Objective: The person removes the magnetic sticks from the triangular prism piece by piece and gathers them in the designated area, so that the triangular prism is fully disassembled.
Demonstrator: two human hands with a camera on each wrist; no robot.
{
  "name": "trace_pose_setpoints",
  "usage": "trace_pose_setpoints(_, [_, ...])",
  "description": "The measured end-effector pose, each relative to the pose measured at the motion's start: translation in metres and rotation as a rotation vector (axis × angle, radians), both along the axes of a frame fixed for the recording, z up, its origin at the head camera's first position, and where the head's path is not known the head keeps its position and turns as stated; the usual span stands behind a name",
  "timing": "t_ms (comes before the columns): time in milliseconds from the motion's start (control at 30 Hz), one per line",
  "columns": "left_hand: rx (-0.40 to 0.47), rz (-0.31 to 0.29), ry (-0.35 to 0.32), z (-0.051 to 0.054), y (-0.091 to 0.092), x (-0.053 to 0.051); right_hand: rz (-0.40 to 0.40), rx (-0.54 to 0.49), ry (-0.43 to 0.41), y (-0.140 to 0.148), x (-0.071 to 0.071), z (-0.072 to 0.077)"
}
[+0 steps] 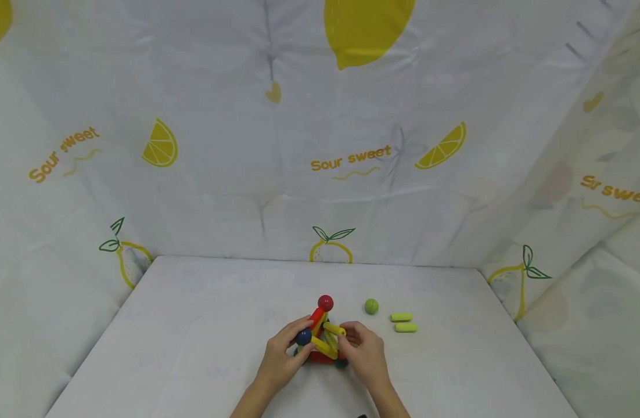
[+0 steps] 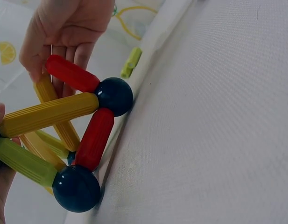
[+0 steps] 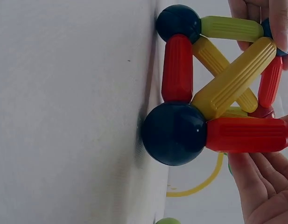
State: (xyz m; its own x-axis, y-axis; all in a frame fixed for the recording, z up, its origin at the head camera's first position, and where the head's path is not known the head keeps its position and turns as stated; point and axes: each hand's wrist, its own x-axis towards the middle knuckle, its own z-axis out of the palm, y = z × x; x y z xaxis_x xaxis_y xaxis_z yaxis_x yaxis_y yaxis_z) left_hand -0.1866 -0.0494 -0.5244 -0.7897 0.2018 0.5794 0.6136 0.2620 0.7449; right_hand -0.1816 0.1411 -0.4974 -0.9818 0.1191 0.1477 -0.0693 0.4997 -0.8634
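On the white table stands a magnetic stick-and-ball frame (image 3: 178, 70) of red, yellow and green sticks joined by dark blue balls. My left hand (image 1: 282, 355) grips its upper left corner, fingers and thumb around a blue ball (image 1: 304, 337). A red ball (image 1: 326, 302) tops the red stick behind that corner. My right hand (image 1: 366, 351) is at the frame's right side, its fingertips pinching the end of a yellow stick (image 2: 43, 88). Close to those fingers, a red stick (image 3: 249, 134) juts up from the near corner ball (image 3: 174, 134). The frame's far side is partly hidden.
A loose green ball (image 1: 371, 306) lies behind and right of the frame. Two light green sticks, a rear one (image 1: 401, 317) and a front one (image 1: 406, 327), lie farther right. A lemon-printed cloth (image 1: 220, 191) hangs behind the table (image 1: 194, 325).
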Motion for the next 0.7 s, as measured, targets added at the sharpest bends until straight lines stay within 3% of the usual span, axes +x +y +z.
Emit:
trace_pose_setpoints(167, [0.002, -0.009, 0.008, 0.001, 0.000, 0.000, -0.032, -0.071, -0.032, 0.005, -0.003, 0.005])
trace_pose_setpoints(367, [0.012, 0.001, 0.006, 0.005, 0.002, 0.002, -0.043, -0.280, -0.025, 0.022, -0.008, 0.005])
trace_pose_setpoints(533, [0.000, -0.001, -0.001, 0.001, 0.001, 0.000, -0.070, -0.430, -0.033, 0.046, -0.011, 0.004])
trace_pose_setpoints(700, [0.002, 0.000, -0.025, 0.002, 0.000, 0.001, -0.115, -0.483, -0.054, 0.081, -0.012, 0.002])
